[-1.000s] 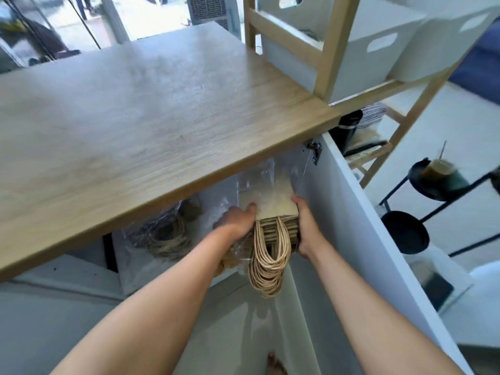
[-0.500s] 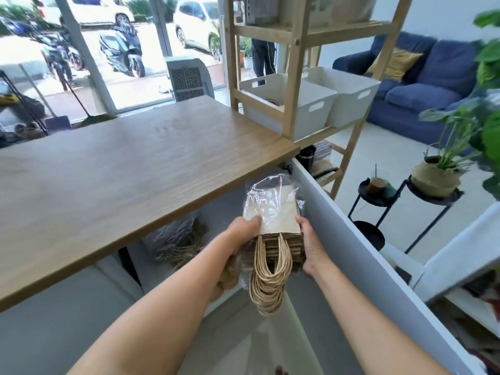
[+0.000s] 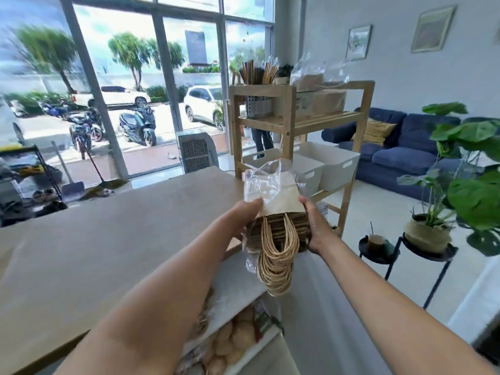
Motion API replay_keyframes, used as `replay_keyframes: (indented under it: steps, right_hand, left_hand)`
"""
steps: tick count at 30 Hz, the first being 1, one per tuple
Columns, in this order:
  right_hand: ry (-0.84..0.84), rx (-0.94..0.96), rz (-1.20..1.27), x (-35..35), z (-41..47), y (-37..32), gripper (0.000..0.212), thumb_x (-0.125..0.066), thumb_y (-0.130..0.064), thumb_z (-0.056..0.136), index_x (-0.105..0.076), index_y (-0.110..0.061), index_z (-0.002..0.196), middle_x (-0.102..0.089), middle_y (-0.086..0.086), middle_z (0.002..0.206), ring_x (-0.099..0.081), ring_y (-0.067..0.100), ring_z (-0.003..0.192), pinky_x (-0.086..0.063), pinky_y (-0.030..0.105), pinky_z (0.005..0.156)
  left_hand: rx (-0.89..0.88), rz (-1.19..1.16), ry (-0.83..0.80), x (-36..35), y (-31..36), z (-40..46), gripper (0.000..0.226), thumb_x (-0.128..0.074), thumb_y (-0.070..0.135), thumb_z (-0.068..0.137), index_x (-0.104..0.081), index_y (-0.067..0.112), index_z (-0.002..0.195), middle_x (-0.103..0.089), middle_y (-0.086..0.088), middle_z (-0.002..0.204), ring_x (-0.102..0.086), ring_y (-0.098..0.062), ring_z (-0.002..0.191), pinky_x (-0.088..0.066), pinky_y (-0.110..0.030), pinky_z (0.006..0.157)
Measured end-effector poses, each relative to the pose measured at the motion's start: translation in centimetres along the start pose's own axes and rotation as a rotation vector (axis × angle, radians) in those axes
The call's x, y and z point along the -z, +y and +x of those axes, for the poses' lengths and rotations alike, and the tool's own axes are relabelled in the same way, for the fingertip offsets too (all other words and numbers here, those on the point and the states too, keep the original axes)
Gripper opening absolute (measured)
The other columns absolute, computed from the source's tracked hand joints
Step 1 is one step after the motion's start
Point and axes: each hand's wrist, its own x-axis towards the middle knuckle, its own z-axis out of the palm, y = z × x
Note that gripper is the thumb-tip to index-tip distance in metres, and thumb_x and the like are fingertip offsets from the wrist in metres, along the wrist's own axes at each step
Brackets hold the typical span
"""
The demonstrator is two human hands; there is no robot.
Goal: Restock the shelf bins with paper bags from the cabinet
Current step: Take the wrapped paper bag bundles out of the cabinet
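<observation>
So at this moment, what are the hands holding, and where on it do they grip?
Both hands hold one plastic-wrapped bundle of paper bags. The left hand and right hand clasp its opposite sides, near the end where the twine handles dangle free.

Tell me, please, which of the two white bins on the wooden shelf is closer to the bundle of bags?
The left white bin, directly behind the bag bundle and partly hidden by it; the right white bin sits farther toward the sofa.

head cam | forward, slightly down | near hands; room beyond
</observation>
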Motion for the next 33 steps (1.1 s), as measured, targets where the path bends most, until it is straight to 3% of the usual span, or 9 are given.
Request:
replay_keyframes:
  steps: [3, 8, 12, 16, 20, 22, 27, 30, 33]
  right_hand:
    - [-0.099, -0.001, -0.047, -1.8, 2.9, -2.5, 0.043, -0.042, -0.04, 0.096, -0.062, -0.007, 0.113, -0.069, 0.016, 0.098, -0.065, 0.029, 0.09, -0.048, 0.042, 0.094]
    - [-0.174, 0.0, -0.134, -4.0, 9.1, -5.9, 0.043, -0.047, -0.041, 0.093, -0.061, -0.005, 0.113, -0.068, 0.014, 0.09, -0.064, 0.028, 0.082, -0.051, 0.038, 0.08]
    - [-0.226, -0.077, -0.19, -6.2, 14.5, -7.2, 0.055, -0.06, -0.049, 0.081, -0.062, -0.007, 0.118, -0.066, 0.014, 0.099, -0.062, 0.03, 0.09, -0.047, 0.044, 0.095]
    - [-0.307, -0.214, -0.27, -8.2, 18.5, -7.1, 0.043, -0.069, -0.053, 0.072, -0.069, -0.013, 0.089, -0.058, 0.014, 0.081, -0.053, 0.027, 0.07, -0.044, 0.034, 0.072]
    - [-0.336, -0.314, -0.364, -10.0, 23.3, -5.4, 0.045, -0.08, -0.057, 0.054, -0.057, -0.023, 0.073, -0.04, 0.008, 0.073, -0.037, 0.022, 0.061, -0.029, 0.027, 0.059]
    - [-0.327, -0.33, -0.391, -11.2, 26.0, -4.1, 0.045, -0.077, -0.058, 0.055, -0.052, -0.024, 0.07, -0.037, 0.004, 0.072, -0.034, 0.02, 0.06, -0.024, 0.027, 0.057]
    - [-0.271, -0.362, -0.382, -13.5, 29.3, -1.7, 0.027, -0.06, -0.044, 0.082, -0.061, -0.016, 0.081, -0.061, 0.005, 0.068, -0.055, 0.02, 0.061, -0.045, 0.025, 0.059]
    - [-0.257, -0.362, -0.362, -14.6, 32.3, -0.2, 0.036, -0.055, -0.041, 0.085, -0.061, -0.013, 0.107, -0.066, 0.007, 0.074, -0.063, 0.021, 0.062, -0.053, 0.022, 0.054]
    - [-0.215, -0.346, -0.419, -15.7, 34.2, 0.2, 0.048, -0.057, -0.038, 0.082, -0.058, -0.011, 0.12, -0.067, 0.01, 0.08, -0.065, 0.023, 0.062, -0.053, 0.023, 0.053]
  left_hand:
    - [0.03, -0.032, 0.008, 2.2, 2.5, 1.4, 0.066, -0.033, 0.055, 0.099, -0.03, 0.008, 0.145, -0.044, -0.021, 0.142, -0.048, -0.043, 0.124, -0.042, -0.057, 0.102]
    - [0.052, -0.122, 0.024, 4.8, 5.6, 4.5, 0.065, -0.028, 0.056, 0.099, -0.022, 0.015, 0.149, -0.037, -0.02, 0.147, -0.043, -0.041, 0.129, -0.037, -0.053, 0.105]
    - [0.079, -0.182, 0.085, 7.3, 7.0, 7.4, 0.063, -0.027, 0.056, 0.099, -0.024, 0.016, 0.147, -0.04, -0.018, 0.143, -0.044, -0.037, 0.128, -0.037, -0.05, 0.107]
    - [0.11, -0.215, 0.197, 9.3, 7.0, 9.9, 0.058, -0.028, 0.053, 0.1, -0.029, 0.014, 0.143, -0.047, -0.017, 0.133, -0.05, -0.035, 0.117, -0.039, -0.047, 0.105]
    - [0.15, -0.264, 0.246, 11.9, 5.7, 12.8, 0.036, -0.029, 0.052, 0.1, -0.037, 0.019, 0.111, -0.052, -0.011, 0.088, -0.051, -0.022, 0.077, -0.042, -0.038, 0.091]
    - [0.187, -0.255, 0.258, 13.3, 4.6, 14.9, 0.036, -0.029, 0.053, 0.1, -0.038, 0.018, 0.101, -0.048, -0.009, 0.08, -0.051, -0.021, 0.076, -0.043, -0.034, 0.087]
    - [0.224, -0.266, 0.256, 16.2, 2.3, 20.0, 0.044, -0.032, 0.056, 0.098, -0.033, 0.016, 0.116, -0.053, -0.012, 0.092, -0.052, -0.03, 0.105, -0.041, -0.049, 0.106]
    - [0.254, -0.29, 0.196, 17.7, 1.2, 23.5, 0.062, -0.036, 0.058, 0.094, -0.039, 0.014, 0.137, -0.056, -0.015, 0.125, -0.055, -0.032, 0.116, -0.042, -0.054, 0.104]
    - [0.287, -0.329, 0.21, 18.7, 0.7, 25.9, 0.061, -0.034, 0.056, 0.096, -0.032, 0.018, 0.144, -0.041, -0.013, 0.145, -0.049, -0.035, 0.125, -0.043, -0.056, 0.102]
